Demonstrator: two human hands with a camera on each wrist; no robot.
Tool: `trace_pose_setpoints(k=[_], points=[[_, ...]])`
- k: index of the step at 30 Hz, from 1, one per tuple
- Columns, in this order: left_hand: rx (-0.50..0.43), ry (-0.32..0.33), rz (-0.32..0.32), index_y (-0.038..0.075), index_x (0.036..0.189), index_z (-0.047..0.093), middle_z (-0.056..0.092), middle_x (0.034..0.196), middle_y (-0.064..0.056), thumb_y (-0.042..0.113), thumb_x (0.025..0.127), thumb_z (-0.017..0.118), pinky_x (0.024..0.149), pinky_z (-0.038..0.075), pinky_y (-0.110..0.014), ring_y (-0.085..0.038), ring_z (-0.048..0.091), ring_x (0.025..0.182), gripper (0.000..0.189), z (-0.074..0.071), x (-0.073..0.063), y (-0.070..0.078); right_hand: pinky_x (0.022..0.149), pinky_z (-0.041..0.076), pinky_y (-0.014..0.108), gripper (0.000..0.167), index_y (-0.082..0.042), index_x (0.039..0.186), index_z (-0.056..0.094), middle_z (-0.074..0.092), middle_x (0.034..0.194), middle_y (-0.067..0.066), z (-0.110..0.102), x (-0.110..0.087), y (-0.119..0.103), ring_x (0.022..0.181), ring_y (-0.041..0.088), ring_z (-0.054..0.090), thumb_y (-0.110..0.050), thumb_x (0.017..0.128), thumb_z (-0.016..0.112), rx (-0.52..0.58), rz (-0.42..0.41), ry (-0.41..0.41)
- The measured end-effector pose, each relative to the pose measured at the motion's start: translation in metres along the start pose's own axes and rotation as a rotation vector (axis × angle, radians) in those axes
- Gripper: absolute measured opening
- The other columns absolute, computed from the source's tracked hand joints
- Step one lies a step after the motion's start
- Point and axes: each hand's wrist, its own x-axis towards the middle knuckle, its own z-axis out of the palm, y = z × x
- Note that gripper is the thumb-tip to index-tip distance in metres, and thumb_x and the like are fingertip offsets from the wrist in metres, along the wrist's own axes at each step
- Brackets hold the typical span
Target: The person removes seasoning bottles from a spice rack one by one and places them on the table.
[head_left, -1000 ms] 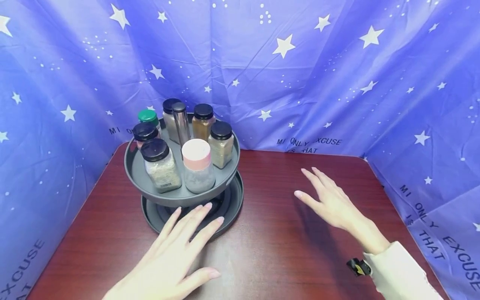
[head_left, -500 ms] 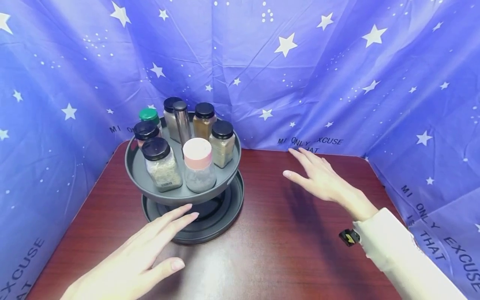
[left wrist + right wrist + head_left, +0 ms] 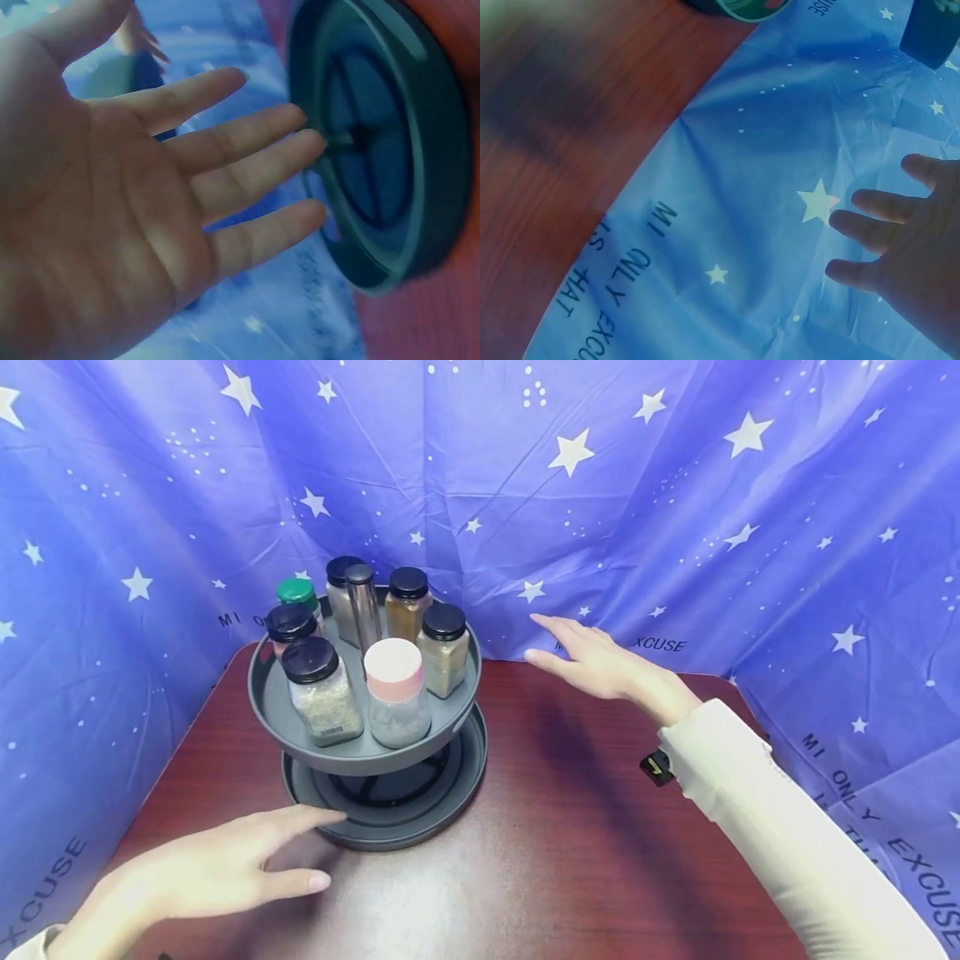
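Note:
A grey two-tier turntable (image 3: 360, 764) stands on the table's left half, its upper tier crowded with several jars. At the front are a pink-lidded jar (image 3: 397, 702) and a square black-lidded jar (image 3: 327, 702); a slim dark cylinder (image 3: 363, 614) rises behind them. My left hand (image 3: 213, 864) has its fingers extended and holds nothing. Its fingertips overlap the rim of the lower tier (image 3: 386, 842); whether they touch, I cannot tell. To the right of the turntable hovers my right hand (image 3: 596, 664), raised, fingers straight, holding nothing. The right wrist view shows that hand (image 3: 919, 232) against the curtain.
Toward the upper tier's back stand a green-lidded jar (image 3: 297, 593), a jar of brown spice (image 3: 407, 610) and other black-lidded jars. A blue star-patterned curtain (image 3: 495, 460) surrounds the dark red wooden table (image 3: 525, 852) at the back and both sides.
My left hand has drawn back to the left from the turntable's front. My right hand has moved left and farther back, toward the turntable. The turntable and jars look unchanged.

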Motion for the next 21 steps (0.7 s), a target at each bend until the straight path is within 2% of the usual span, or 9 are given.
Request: trace_pose_setpoints(k=[2,7,11,13,16,18,19,21], points=[[-0.021,-0.028,-0.042,0.018,0.146,0.045,0.054,0.143,-0.001,0.055,0.095,0.056,0.1,0.047,-0.049,-0.03,0.052,0.132,0.064,-0.002,0.001,-0.015,0.12,0.018,0.058,0.072,-0.018,0.157,0.021,0.025,0.163,0.011,-0.003,0.009,-0.004,0.152,0.032,0.021,-0.061,0.101,0.035,0.019,0.005,-0.017],[-0.129,-0.055,-0.205,0.0,0.144,0.042,0.057,0.137,-0.024,0.046,0.099,0.054,0.095,0.047,-0.06,-0.043,0.056,0.124,0.066,-0.019,0.001,-0.049,0.122,0.015,0.055,0.074,-0.017,0.158,0.019,0.02,0.165,0.011,-0.008,0.028,-0.015,0.153,0.032,0.015,-0.062,0.101,0.031,0.071,0.018,-0.063],[-0.128,-0.011,-0.272,-0.005,0.143,0.041,0.052,0.136,-0.033,0.044,0.103,0.045,0.093,0.045,-0.064,-0.052,0.052,0.123,0.063,-0.032,0.001,-0.07,0.124,0.014,0.051,0.074,-0.014,0.158,0.019,0.02,0.165,0.009,-0.01,0.04,-0.022,0.154,0.031,0.014,-0.061,0.101,0.03,0.094,0.012,-0.08],[-0.134,0.014,-0.281,-0.007,0.143,0.04,0.051,0.137,-0.034,0.043,0.106,0.039,0.093,0.044,-0.065,-0.053,0.051,0.123,0.062,-0.039,0.002,-0.079,0.124,0.013,0.052,0.074,-0.014,0.158,0.019,0.02,0.165,0.008,-0.01,0.045,-0.026,0.154,0.031,0.013,-0.061,0.101,0.029,0.095,0.017,-0.093],[-0.284,-0.01,-0.261,-0.008,0.147,0.031,0.046,0.14,-0.036,0.039,0.109,0.027,0.092,0.047,-0.062,-0.052,0.052,0.123,0.061,-0.05,0.004,-0.09,0.123,0.012,0.055,0.075,-0.016,0.158,0.018,0.021,0.165,0.007,-0.008,0.051,-0.032,0.154,0.031,0.013,-0.063,0.101,0.028,0.081,0.03,-0.114],[-0.426,-0.022,-0.242,-0.01,0.148,0.025,0.048,0.138,-0.037,0.038,0.11,0.019,0.09,0.053,-0.054,-0.042,0.06,0.117,0.062,-0.057,0.006,-0.098,0.123,0.013,0.054,0.075,-0.016,0.158,0.019,0.022,0.164,0.008,-0.005,0.056,-0.036,0.154,0.031,0.014,-0.063,0.101,0.027,0.07,0.033,-0.121],[-0.505,-0.012,-0.246,-0.011,0.149,0.023,0.053,0.135,-0.033,0.038,0.11,0.016,0.088,0.055,-0.049,-0.036,0.064,0.114,0.062,-0.059,0.008,-0.101,0.123,0.014,0.053,0.074,-0.015,0.158,0.019,0.024,0.164,0.008,-0.004,0.058,-0.038,0.153,0.031,0.016,-0.062,0.101,0.027,0.067,0.029,-0.121],[-0.638,0.047,-0.259,-0.003,0.146,0.034,0.066,0.125,-0.02,0.042,0.109,0.013,0.085,0.057,-0.04,-0.023,0.069,0.107,0.062,-0.062,0.012,-0.106,0.123,0.016,0.049,0.071,-0.014,0.157,0.022,0.026,0.163,0.01,-0.003,0.062,-0.042,0.152,0.031,0.019,-0.059,0.102,0.027,0.069,0.013,-0.113]])
